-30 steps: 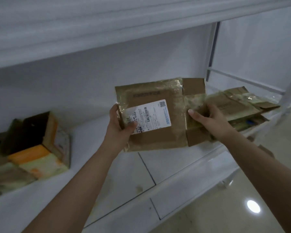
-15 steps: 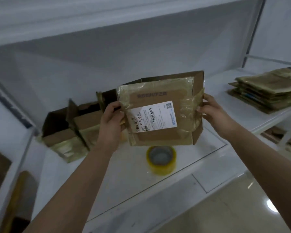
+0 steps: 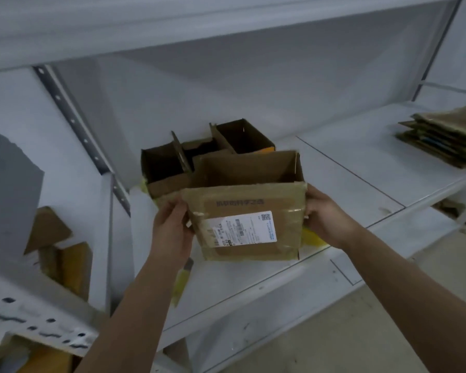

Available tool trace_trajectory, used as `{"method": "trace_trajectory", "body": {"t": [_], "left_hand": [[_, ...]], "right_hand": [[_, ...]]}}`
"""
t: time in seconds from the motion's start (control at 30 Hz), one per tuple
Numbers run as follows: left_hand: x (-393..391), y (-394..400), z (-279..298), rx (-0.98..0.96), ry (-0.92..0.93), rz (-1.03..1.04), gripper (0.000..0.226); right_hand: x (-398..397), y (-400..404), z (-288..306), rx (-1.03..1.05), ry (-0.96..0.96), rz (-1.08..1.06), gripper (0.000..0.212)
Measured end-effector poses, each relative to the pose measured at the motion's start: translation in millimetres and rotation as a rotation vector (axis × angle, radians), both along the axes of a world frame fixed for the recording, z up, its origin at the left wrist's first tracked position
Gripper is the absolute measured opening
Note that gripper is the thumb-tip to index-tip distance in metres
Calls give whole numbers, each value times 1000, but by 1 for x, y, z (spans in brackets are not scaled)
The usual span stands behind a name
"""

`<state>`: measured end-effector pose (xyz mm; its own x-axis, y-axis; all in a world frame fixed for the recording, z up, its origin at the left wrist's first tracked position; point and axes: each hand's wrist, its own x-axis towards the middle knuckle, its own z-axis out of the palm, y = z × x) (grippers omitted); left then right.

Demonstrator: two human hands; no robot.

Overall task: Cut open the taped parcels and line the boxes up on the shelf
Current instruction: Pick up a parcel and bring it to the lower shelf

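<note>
I hold an opened brown cardboard box (image 3: 242,208) with a white shipping label and glossy tape, just above the white shelf (image 3: 345,184). Its top is open and the inside looks empty. My left hand (image 3: 172,227) grips the box's left side, my right hand (image 3: 324,216) grips its right side. Directly behind it two other opened boxes (image 3: 167,168) (image 3: 242,138) stand side by side on the shelf against the back wall. A yellow tape roll (image 3: 311,238) shows partly under my right hand.
A stack of flattened taped parcels (image 3: 447,135) lies on the shelf at the far right. More cardboard pieces (image 3: 62,254) sit in the neighbouring bay to the left, beyond a perforated upright (image 3: 76,122). An upper shelf (image 3: 172,28) overhangs. The floor (image 3: 361,340) lies below right.
The box went from a flat face-on slab to an opened-out box with its top open, carried left toward the standing boxes. The view swung left; the flat stack is now far right.
</note>
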<state>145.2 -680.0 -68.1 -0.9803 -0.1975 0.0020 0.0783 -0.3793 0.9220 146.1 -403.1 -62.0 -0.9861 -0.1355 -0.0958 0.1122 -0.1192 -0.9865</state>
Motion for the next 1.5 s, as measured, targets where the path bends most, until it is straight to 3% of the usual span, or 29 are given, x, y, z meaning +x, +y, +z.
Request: {"method": "trace_trajectory", "body": {"t": [0.17,0.27,0.43,0.57,0.7,0.73,0.87,0.93,1.0,1.1,1.2,1.3,1.43,1.5], "left_hand": [[9,-10,-24,54,-116,-82,32],[5,-7,-27,59,-112,-89,27],[-1,-2,-27,-61,-78,-118,18],[-1,-9,-35,-207,-70,-126,19],[3,-23,-41,-294,-47,-259,76],[5,-26,-44,-341,-12,-304,80],[10,-25,-43,-528,92,-329,57],[12,-17,-37,-499,85,-271,48],[13,-9,-33,-472,69,-222,42],[10,-4,-30,-514,45,-112,22],[5,-2,-24,-474,-17,-77,23],[3,-1,-13,-631,6,-132,28],[-2,12,7,-1260,213,-77,46],[-3,27,12,-1398,314,-170,46]], "right_hand": [[6,-11,-23,-142,-136,-4,38],[2,-14,-30,-263,-160,-62,29],[0,-22,-40,-189,-132,11,51],[-3,-18,-37,-206,-63,2,56],[-4,-21,-35,-173,-13,-66,41],[-4,-21,-35,-156,19,-79,35],[-4,-23,-38,-138,79,-98,29],[-5,-25,-38,-121,51,-129,32],[-7,-26,-37,-116,20,-153,20],[-7,-25,-36,-125,-12,-152,30],[-6,-21,-38,-175,-6,-117,26],[-3,-22,-38,-182,-4,-130,24],[-4,-21,-38,-63,47,-147,20],[-4,-18,-34,14,49,-133,21]]}}
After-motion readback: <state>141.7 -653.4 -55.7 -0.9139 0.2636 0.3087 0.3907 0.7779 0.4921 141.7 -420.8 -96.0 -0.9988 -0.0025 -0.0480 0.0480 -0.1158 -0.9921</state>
